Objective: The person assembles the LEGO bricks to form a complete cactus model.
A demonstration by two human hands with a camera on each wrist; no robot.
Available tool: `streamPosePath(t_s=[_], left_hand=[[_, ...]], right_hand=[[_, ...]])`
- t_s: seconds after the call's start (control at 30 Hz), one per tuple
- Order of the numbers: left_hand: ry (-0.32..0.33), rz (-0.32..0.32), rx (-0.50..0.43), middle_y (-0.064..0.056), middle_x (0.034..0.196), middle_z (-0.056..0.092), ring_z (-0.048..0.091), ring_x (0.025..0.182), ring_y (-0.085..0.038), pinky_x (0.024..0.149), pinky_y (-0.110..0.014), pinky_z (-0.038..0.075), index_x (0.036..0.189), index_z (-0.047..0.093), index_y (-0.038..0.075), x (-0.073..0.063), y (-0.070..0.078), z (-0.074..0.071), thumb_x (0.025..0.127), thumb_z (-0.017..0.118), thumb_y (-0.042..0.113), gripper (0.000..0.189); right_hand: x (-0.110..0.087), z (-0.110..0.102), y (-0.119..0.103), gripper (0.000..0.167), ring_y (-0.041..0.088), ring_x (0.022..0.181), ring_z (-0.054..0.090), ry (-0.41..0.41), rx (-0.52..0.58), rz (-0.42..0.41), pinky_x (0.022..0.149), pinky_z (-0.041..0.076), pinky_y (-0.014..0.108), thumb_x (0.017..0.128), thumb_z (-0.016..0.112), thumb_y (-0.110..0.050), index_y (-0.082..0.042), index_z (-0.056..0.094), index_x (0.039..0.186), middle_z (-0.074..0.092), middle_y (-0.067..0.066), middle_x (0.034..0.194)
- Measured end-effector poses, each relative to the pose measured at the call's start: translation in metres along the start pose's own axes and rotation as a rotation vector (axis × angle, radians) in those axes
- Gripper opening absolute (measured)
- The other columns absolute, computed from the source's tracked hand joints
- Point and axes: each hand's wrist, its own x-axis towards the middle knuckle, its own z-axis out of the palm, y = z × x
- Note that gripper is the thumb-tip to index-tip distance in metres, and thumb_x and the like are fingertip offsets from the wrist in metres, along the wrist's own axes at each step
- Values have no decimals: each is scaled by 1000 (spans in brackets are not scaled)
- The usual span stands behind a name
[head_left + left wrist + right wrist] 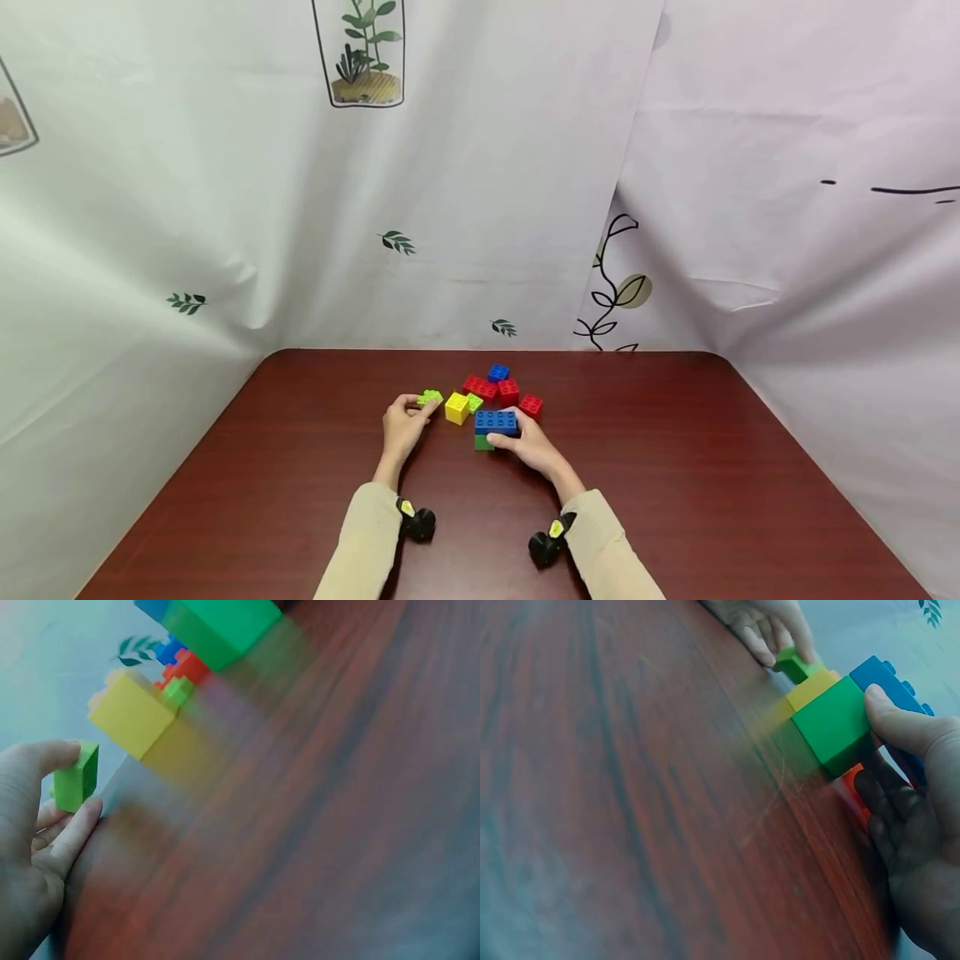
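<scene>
My left hand (402, 429) pinches a lime green toy brick (75, 778) between thumb and fingers, left of the other bricks. A blue eight-stud brick (496, 422) sits on top of a dark green brick (483, 442), overhanging it to the right. My right hand (531, 444) grips this stack from the right, its thumb on the near side and its fingers behind. In the right wrist view the green brick (832, 726) stands close over the table. A yellow brick (457, 408) lies between the two hands, with a second lime green brick (475, 403) right beside it.
Behind the stack lie a long red brick (480, 387), a smaller red brick (508, 392) and a small blue brick (498, 372). Another red brick (531, 406) lies near my right fingers. The brown table (300, 467) ends at a white printed cloth (480, 167).
</scene>
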Motion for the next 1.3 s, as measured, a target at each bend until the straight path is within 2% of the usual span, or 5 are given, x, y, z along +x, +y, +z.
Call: streamPosePath(t_s=[0.17,0.4,0.57,0.77,1.3], left_hand=[[55,25,-62,-18,90,68,59,66,-6,60,-15,49,109,60,-4,-7,-1,2,87,72,19,34],[118,63,-95,-26,110,67,69,94,-26,66,-10,45,113,59,-4,-14,-2,-6,86,70,9,32],[94,87,-284,-22,100,67,62,75,-2,65,-11,51,116,60,-10,-10,0,-7,85,65,-1,33],[50,96,-479,-2,93,65,62,71,0,66,-15,54,124,56,-14,-10,4,-4,85,57,-11,39],[-95,67,-603,6,90,66,65,74,-5,71,-20,56,116,53,-17,-16,15,-3,80,55,-18,36]], right_hand=[[-2,-1,-6,43,19,101,56,11,2,8,93,50,37,91,68,-20,0,51,125,63,17,119],[-5,6,-11,42,17,101,56,-14,19,14,92,50,36,92,67,-19,1,50,125,62,18,119],[1,6,-2,45,19,103,56,-8,10,18,93,49,35,92,67,-24,-3,49,127,62,15,121],[0,2,-3,45,20,105,57,2,2,25,96,49,38,91,68,-25,-4,50,126,62,15,121],[-18,-1,-37,41,20,103,57,-16,12,11,97,49,43,92,66,-17,3,49,124,62,20,119]])
